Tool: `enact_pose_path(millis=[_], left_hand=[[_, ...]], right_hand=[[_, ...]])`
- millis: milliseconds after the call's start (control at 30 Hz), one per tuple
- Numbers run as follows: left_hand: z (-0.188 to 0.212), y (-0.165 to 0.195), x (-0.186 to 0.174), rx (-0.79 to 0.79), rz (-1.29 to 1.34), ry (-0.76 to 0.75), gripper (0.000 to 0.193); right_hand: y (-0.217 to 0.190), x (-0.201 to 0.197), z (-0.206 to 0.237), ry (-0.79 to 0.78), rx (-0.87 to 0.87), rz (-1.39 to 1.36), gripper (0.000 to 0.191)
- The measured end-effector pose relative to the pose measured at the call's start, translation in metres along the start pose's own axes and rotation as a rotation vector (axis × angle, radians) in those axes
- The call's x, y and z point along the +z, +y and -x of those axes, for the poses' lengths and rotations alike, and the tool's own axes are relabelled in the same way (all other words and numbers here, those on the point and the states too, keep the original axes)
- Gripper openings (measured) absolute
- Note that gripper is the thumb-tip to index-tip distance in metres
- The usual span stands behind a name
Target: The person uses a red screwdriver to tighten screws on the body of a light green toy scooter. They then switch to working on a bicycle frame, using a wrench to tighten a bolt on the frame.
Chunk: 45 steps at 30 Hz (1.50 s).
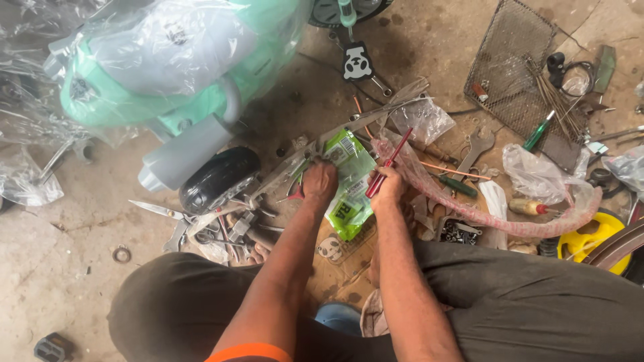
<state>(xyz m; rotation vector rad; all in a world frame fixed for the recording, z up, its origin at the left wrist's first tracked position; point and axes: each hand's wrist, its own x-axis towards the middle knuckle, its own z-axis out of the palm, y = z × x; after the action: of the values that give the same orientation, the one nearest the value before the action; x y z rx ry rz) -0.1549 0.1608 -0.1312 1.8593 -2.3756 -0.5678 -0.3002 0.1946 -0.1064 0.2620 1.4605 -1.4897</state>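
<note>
Head view looks straight down past my knees to a cluttered concrete floor. My right hand (388, 184) is closed in a fist around a red-handled screwdriver (389, 163), which slants up and to the right, its slim red shaft rising above my knuckles. Its tip is hidden by the hand, so I cannot tell what it bears on. My left hand (319, 182) is curled, fingers down, pressing on the upper left edge of a green plastic packet (351, 179); I cannot tell whether it grips anything under the palm. The packet is glossy, bright green with white printing, crumpled, and lies lengthwise between my two hands, running from just above them down toward my legs. A long metal bracket in clear wrap (349, 131) crosses behind the packet's top.

To the left stands a mint-green ride-on toy (168, 74) wrapped in clear plastic, its black wheel (218, 177) near my left hand. Scissors (155, 209) lie beside that wheel. To the right a pink tube in plastic (496, 218) curves past a green-handled screwdriver (458, 185), and a wire mesh panel (510, 67) lies further off.
</note>
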Motion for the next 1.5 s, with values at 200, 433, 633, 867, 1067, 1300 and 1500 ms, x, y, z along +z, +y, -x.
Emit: enact_pose_path(millis=[200, 433, 633, 867, 1067, 1300, 1500], left_hand=[[0.002, -0.007, 0.004, 0.044, -0.051, -0.064, 0.022], [0.000, -0.015, 0.005, 0.044, -0.002, -0.023, 0.047], [-0.047, -0.023, -0.067, -0.250, 0.462, 0.317, 0.029], [-0.043, -0.021, -0.150, -0.417, 2.142, 0.504, 0.035], [-0.039, -0.040, -0.161, -0.328, 2.352, 0.453, 0.036], [-0.026, -0.031, -0.163, -0.369, 2.331, 0.429, 0.040], [-0.020, -0.029, -0.170, -0.366, 2.371, 0.429, 0.039]], right_hand=[[0.003, -0.001, 0.010, -0.044, -0.051, 0.051, 0.022], [-0.001, 0.000, 0.015, 0.018, -0.102, 0.105, 0.029], [-0.003, 0.023, 0.043, -0.322, -0.362, 0.401, 0.050], [-0.017, 0.043, 0.090, -0.605, -0.586, 0.821, 0.049], [-0.017, 0.016, 0.114, -0.574, -0.771, 1.031, 0.051], [-0.010, 0.006, 0.119, -0.520, -0.954, 0.997, 0.038], [-0.013, 0.009, 0.128, -0.519, -1.037, 1.070, 0.037]])
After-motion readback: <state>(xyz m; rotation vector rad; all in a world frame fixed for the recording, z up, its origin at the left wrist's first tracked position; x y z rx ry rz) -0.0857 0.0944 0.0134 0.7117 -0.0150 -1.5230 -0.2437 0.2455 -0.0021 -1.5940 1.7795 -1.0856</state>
